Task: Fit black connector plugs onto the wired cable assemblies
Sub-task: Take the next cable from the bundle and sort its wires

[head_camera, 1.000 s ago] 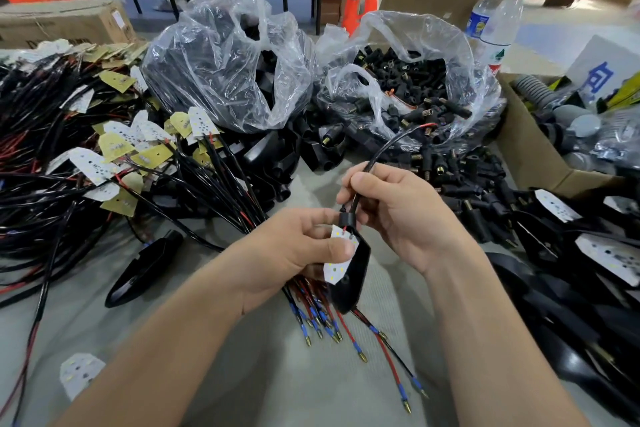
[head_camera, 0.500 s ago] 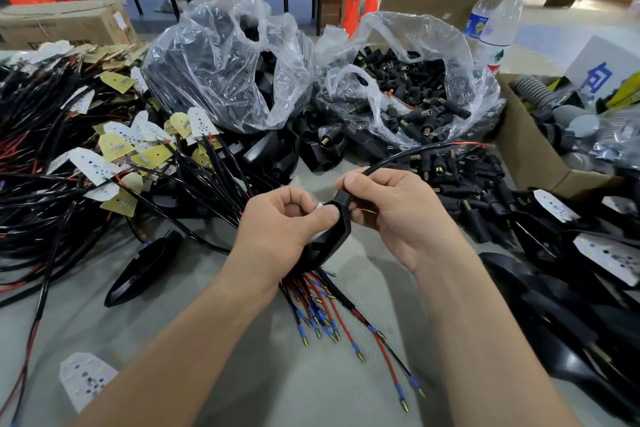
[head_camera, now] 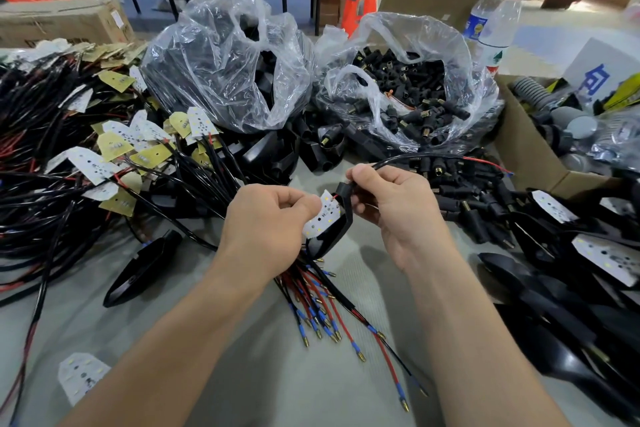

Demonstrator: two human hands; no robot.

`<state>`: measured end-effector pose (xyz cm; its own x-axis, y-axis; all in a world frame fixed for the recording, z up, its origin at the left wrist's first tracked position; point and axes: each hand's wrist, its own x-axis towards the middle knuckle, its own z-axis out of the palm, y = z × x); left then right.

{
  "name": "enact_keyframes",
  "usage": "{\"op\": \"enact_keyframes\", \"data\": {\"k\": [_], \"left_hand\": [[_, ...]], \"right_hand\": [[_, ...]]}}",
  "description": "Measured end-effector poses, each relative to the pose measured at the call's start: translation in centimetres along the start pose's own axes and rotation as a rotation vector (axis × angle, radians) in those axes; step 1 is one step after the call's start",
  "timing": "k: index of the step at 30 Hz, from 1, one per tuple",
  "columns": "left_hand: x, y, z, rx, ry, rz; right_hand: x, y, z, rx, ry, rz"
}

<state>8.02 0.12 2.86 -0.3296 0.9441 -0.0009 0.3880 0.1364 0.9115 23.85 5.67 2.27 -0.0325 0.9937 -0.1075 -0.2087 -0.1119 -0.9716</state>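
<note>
Two hands busy mid-frame, both holding the same assembly above the counter (head_camera: pixel 242 374).

- left hand (head_camera: pixel 266 218): fingers curled, thumb and forefinger pinching the white LED board (head_camera: pixel 323 213) at the mouth of the black housing (head_camera: pixel 336 236). A bundle of leads (head_camera: pixel 322 302) with blue sleeves and gold tips fans out below this hand. I can't tell whether it grips them or they just lie under it.
- right hand (head_camera: pixel 391 204): closed in a narrow pinch on the cable (head_camera: pixel 408 159), right at the housing's neck. The cable arcs up and to the right, and its free end shows bare red wire over the loose plugs (head_camera: pixel 474 198).

I read the step as cable routed through the housing neck and board being seated. No plug is on this cable's free end that I can see, so the plug fit itself isn't done.

Plug stock is the open bag of black connector plugs (head_camera: pixel 415 94) behind the hands, plus the loose ones just right of the right hand.

The next move probably needs one hand freed. I'd have the left hold the housing, and the right slide along the cable to the free end and pick a loose plug. The wire tip and plug bore have to line up before pushing. The stripped end looks thin, so it will likely buckle if pushed off-axis.
</note>
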Motion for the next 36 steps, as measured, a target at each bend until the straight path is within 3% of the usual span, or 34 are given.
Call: {"op": "enact_keyframes", "data": {"k": [5,12,18,24,28,32,36], "left_hand": [[-0.1,0.8,0.2,-0.396,-0.126,-0.262],[-0.2,0.3,0.9,-0.456,-0.234,-0.250],[-0.3,0.2,0.1,-0.630,-0.655,-0.296],[0.1,-0.6,1.1,-0.525,-0.385,-0.174],[-0.2,-1.3,2.1,-0.248,-0.204,-0.020],[-0.3,-1.2,1.7,-0.337,-0.395,-0.028],[-0.1,-1.4,1.4,-0.295,-0.399,-0.006]], "right_hand": [[-0.2,-0.3,0.2,0.036,-0.028,-0.001],[-0.2,-0.1,0.6,0.180,-0.029,0.065],[-0.5,-0.4,0.2,0.185,-0.069,0.094],[-0.8,-0.4,0.6,-0.049,-0.057,-0.017],[-1.0,-0.4,0.6,-0.097,-0.068,-0.048],[-0.8,-0.3,0.3,-0.133,-0.038,-0.083],[-0.9,-0.2,0.4,-0.172,-0.029,-0.070]]}}
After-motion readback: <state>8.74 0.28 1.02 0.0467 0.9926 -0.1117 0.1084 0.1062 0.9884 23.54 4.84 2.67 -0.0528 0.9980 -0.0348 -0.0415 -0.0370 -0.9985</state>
